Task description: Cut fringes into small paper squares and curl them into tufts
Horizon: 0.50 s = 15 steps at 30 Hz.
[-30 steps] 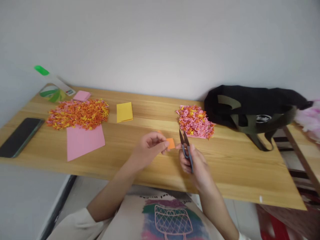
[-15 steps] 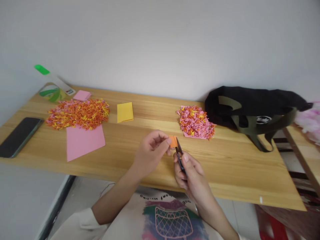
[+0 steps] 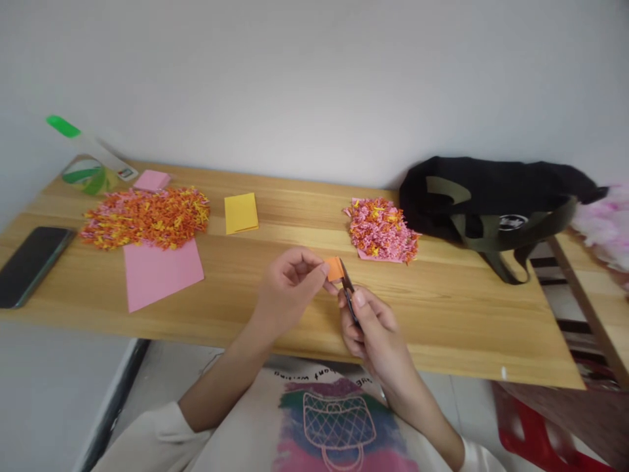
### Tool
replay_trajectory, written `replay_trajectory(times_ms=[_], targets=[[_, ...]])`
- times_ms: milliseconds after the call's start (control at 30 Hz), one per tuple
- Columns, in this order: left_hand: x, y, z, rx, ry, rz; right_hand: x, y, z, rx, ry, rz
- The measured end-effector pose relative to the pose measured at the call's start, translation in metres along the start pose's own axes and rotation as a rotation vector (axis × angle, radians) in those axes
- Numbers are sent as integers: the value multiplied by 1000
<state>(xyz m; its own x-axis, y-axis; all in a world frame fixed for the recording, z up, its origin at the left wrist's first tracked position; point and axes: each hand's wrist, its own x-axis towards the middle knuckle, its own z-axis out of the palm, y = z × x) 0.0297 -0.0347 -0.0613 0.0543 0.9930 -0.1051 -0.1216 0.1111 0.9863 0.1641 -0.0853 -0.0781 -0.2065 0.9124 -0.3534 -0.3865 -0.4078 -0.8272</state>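
Note:
Between the thumb and fingers of my left hand (image 3: 287, 288) is a small orange piece of paper (image 3: 335, 269). My right hand (image 3: 374, 324) is wrapped round a pair of dark thread snips (image 3: 349, 296), blades pointing up and away from me. The blades lie at the right edge of the orange paper; whether they are parted there is hard to make out. Both hands are above the wooden table (image 3: 295, 334), close to its front edge. Beyond my right hand lies a heap of pink and orange paper shreds (image 3: 382, 229) on pink paper.
On the left are a larger heap of orange shreds (image 3: 147, 218), a pink sheet (image 3: 164, 275), a pink pad (image 3: 152, 180), a tape roll (image 3: 89, 176), a green-tipped white strip (image 3: 93, 145) and a phone (image 3: 35, 265). A yellow pad (image 3: 241, 213) lies mid-table; a black bag (image 3: 491, 190) stands right.
The view has shifted a little. My hands remain close together, with the orange paper still in the left and the snips still at its right edge.

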Motion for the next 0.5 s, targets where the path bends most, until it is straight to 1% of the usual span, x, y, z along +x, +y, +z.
replay_trajectory(times_ms=[167,500], targets=[[-1,2,-1,21,21,26,0,-2,2,-29,13,2],[-1,2,0,72,61,29,1,-1,1,-42,14,-14]])
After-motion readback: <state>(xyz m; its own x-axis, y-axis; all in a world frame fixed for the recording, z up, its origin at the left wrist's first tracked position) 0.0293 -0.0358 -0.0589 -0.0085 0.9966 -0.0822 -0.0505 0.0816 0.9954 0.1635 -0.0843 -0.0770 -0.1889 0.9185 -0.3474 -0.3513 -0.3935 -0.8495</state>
